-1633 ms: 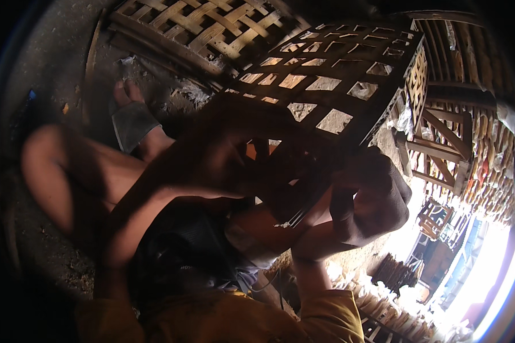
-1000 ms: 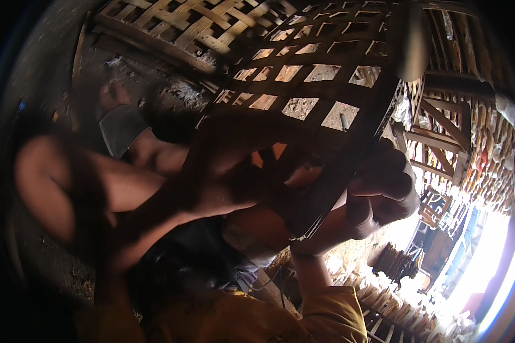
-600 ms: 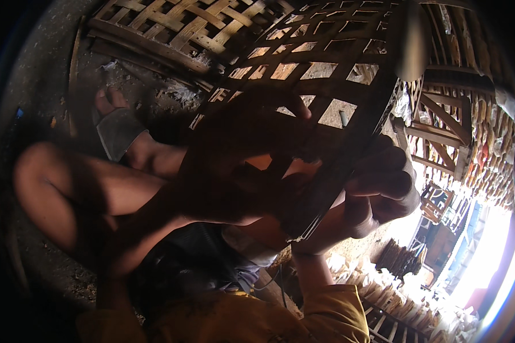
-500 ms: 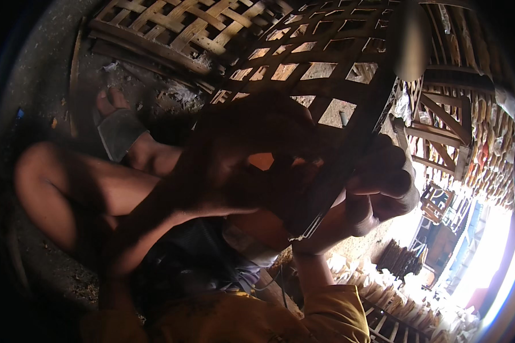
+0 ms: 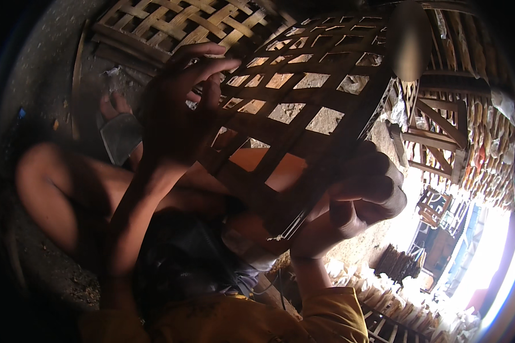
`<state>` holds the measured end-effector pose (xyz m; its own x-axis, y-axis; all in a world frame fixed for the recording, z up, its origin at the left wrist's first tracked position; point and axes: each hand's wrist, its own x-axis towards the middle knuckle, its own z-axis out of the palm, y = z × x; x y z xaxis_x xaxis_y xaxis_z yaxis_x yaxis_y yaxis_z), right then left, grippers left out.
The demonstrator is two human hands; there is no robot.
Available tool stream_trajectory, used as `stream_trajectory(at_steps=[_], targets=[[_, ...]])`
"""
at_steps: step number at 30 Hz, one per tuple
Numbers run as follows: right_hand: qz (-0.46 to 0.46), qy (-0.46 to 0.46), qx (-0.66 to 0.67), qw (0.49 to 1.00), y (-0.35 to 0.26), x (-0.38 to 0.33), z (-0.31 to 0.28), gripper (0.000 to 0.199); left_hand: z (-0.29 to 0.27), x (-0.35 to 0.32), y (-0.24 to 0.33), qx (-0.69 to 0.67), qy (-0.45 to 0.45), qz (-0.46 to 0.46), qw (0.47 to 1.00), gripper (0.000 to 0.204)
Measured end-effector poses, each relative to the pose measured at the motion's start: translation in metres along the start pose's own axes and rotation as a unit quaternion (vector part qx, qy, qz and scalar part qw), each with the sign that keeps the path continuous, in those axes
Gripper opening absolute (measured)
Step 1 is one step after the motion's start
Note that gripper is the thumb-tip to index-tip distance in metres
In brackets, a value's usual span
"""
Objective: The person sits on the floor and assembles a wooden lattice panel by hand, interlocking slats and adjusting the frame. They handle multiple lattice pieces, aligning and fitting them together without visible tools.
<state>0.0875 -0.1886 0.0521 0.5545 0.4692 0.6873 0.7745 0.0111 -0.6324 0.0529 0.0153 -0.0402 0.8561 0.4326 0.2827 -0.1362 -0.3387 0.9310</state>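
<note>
A woven lattice panel of flat strips, perhaps bamboo, [image 5: 296, 96] stands tilted in front of me, dark against the light. My right hand [image 5: 369, 191] is closed around its near right edge, fingers folded over the rim; the thumb side is in shadow. At the panel's left side, my left hand [image 5: 180, 97] is raised with bent fingers, thumb and forefinger drawn together. Whether a thin piece sits between those fingertips cannot be made out. Below the panel are my bent bare legs [image 5: 68, 183] and dark shorts [image 5: 177, 251].
Another lattice panel [image 5: 132, 41] lies at the far left, beside a sandalled foot [image 5: 123, 137]. Wooden frames [image 5: 440, 121] and dense rows of pale thin pieces [image 5: 483, 148] fill the right. A blurred pale object [image 5: 412, 48] hangs close at the top. Strong light enters from the right.
My left hand has moved away from the panel's middle, up and left to its left side. My right hand keeps its grip, shifting slightly left and down with the panel.
</note>
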Motion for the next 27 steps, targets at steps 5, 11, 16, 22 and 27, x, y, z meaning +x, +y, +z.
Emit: stream_trajectory(at_steps=[5,11,16,22,27], targets=[[-0.009,-0.014,0.000,1.000,0.000,0.003,0.002,0.036,-0.001,-0.005,0.024,-0.083,-0.109,0.126,0.982,0.026],[-0.005,-0.015,0.011,1.000,0.001,0.002,0.002,0.035,0.009,-0.012,0.029,-0.203,-0.185,0.189,0.943,0.028],[0.001,-0.019,0.003,1.000,0.000,0.001,0.001,0.035,0.007,-0.010,0.023,-0.226,-0.186,0.226,0.929,0.029],[0.000,-0.004,0.005,1.000,0.001,-0.002,0.003,0.034,0.010,-0.007,0.006,-0.237,-0.173,0.290,0.911,0.029],[0.014,0.040,0.031,0.999,0.001,-0.006,0.011,0.034,0.006,-0.007,-0.004,-0.225,-0.172,0.318,0.905,0.028]])
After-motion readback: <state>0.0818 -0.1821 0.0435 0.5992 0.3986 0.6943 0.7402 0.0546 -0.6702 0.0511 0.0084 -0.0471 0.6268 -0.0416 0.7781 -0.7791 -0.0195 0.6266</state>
